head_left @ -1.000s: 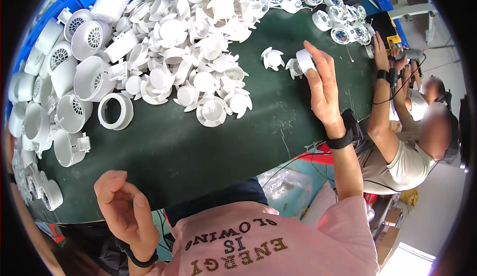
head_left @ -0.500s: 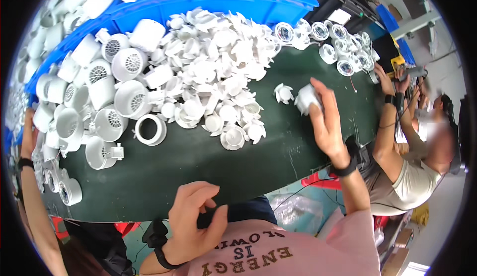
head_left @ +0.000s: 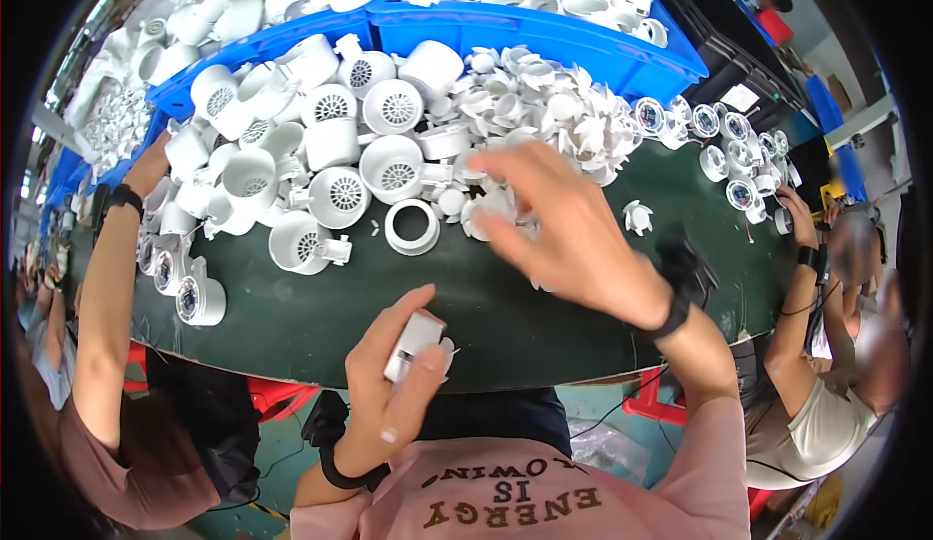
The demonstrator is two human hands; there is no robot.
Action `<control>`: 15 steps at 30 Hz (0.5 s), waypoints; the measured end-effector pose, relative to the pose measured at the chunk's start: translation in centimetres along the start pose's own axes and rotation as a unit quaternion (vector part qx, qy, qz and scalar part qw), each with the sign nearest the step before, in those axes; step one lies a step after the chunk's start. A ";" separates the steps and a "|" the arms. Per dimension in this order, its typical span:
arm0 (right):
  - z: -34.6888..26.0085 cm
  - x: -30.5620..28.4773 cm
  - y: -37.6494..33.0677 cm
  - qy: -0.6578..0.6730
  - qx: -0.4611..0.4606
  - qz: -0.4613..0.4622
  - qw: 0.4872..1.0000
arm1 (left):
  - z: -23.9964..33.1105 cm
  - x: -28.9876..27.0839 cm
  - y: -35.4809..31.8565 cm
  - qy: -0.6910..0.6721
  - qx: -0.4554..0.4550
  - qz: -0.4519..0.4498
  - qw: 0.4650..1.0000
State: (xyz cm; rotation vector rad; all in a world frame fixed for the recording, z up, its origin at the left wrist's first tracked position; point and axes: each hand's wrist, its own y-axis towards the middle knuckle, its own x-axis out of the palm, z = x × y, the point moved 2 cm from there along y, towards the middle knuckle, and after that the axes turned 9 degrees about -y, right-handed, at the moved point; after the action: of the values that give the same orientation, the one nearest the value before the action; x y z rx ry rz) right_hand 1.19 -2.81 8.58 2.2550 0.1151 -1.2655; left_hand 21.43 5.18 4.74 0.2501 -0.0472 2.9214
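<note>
Left hand [head_left: 389, 394] pinching small white part [head_left: 413, 344], near ring [head_left: 412, 226]; right hand [head_left: 564, 229] spread over impellers [head_left: 544, 117]. Light, stiff plastic probably; best gripped by sides.

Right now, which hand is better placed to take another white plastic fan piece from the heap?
Right. The right hand is spread open over the heap of white plastic fan pieces, while the left hand is near the body with its grip closed on a small white plastic part.
</note>
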 end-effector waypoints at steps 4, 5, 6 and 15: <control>2.4 3.3 4.6 -0.249 -0.010 0.007 0.968 | -0.5 0.4 0.2 -0.089 -0.138 -0.029 0.986; 2.3 3.5 4.9 -0.249 -0.013 0.009 0.968 | -0.7 0.2 0.1 -0.089 -0.136 -0.028 0.986; 2.2 3.6 5.0 -0.254 -0.022 0.003 0.967 | -0.9 0.0 -0.1 -0.117 -0.138 -0.033 0.983; -3.8 -1.5 -2.9 0.229 0.048 -0.152 0.960 | -0.4 -1.1 0.4 -0.201 -0.094 0.024 0.975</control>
State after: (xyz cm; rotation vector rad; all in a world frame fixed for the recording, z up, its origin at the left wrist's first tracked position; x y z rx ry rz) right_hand 2.25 1.81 10.15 2.6551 0.6013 -0.8760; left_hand 22.38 4.60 4.13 0.8124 -0.3927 2.8365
